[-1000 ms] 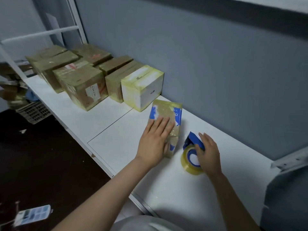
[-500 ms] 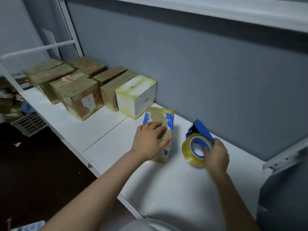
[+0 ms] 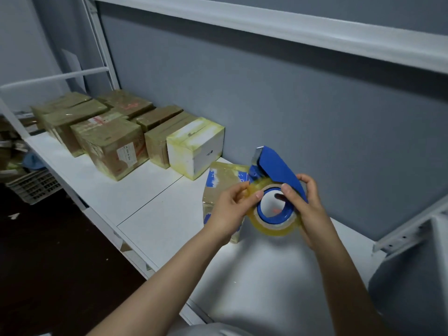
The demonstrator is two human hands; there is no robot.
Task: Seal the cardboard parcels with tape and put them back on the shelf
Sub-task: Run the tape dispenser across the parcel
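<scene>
A blue tape dispenser (image 3: 275, 166) with a yellowish clear roll of tape (image 3: 271, 226) is held up above the white shelf (image 3: 157, 214). My right hand (image 3: 305, 204) grips the dispenser's body and roll from the right. My left hand (image 3: 232, 204) pinches the tape at the roll's upper left edge. Behind my left hand a small blue-and-white parcel (image 3: 218, 180), wrapped in tape, stands on the shelf, partly hidden. Several taped cardboard parcels (image 3: 114, 146) and a white box (image 3: 196, 146) stand further left against the wall.
A grey wall backs the shelf and an upper shelf edge (image 3: 266, 25) runs overhead. A white metal bracket (image 3: 407, 234) juts out at the right. A plastic crate (image 3: 34, 185) and clutter sit beyond the shelf's left end over a dark floor.
My left hand left the small parcel and came over to the tape roll. My right hand lifted the dispenser off the shelf. The camera tilted up.
</scene>
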